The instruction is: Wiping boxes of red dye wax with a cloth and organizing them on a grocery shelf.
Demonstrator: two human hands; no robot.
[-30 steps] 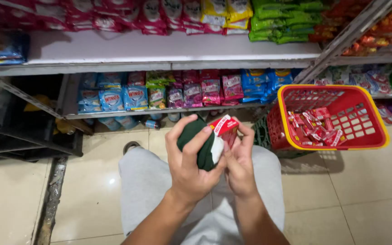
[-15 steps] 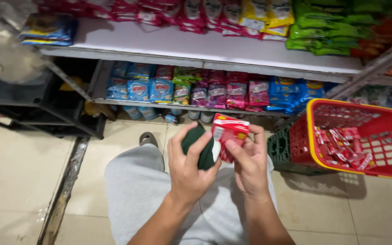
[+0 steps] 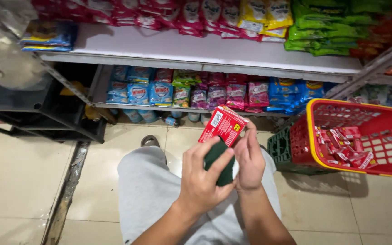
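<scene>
Over my grey-trousered lap, my left hand [image 3: 201, 180] presses a dark green cloth [image 3: 220, 161] against the lower part of a small red packet [image 3: 223, 125]. My right hand [image 3: 250, 159] grips that red packet from the right side, its top tilted up and to the left. To the right, a red plastic basket with a yellow rim [image 3: 389, 146] holds several more red packets [image 3: 345, 144].
Store shelves [image 3: 214, 51] ahead carry rows of blue, pink, yellow and green sachets. A dark empty rack [image 3: 37, 111] stands at the left. A green crate [image 3: 281, 147] sits beside the basket. The floor is pale tile, and one sandalled foot [image 3: 149, 141] shows below the shelf.
The view has shifted left, so the basket now lies farther right. The red packet has been turned up above the green cloth, which now covers only its lower part.
</scene>
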